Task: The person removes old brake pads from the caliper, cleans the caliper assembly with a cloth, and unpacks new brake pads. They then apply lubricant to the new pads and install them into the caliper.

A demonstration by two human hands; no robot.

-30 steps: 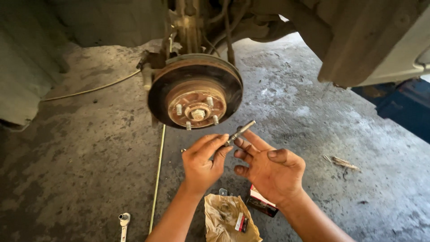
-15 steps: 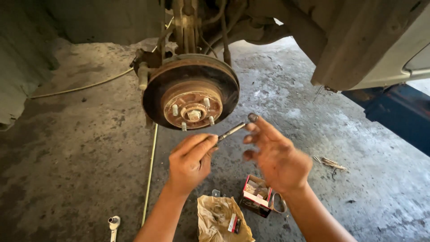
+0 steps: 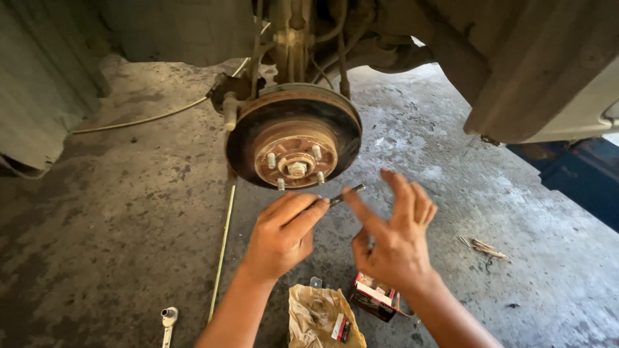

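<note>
Head view: we hold a slim dark metal pin (image 3: 345,193) pinched in our left hand (image 3: 280,235), just below the rusty brake disc (image 3: 293,135). Our right hand (image 3: 393,238) is open, fingers spread, touching nothing. We judge this an inspection stage; the next move calls for a steady grip.

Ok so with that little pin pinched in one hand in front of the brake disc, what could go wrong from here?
The left hand pinches the thin metal pin only by its end, and the right hand is open beside it, so it could slip and drop onto the stained concrete floor. It might land in the crumpled paper bag or by the small box and be hard to spot.
</note>
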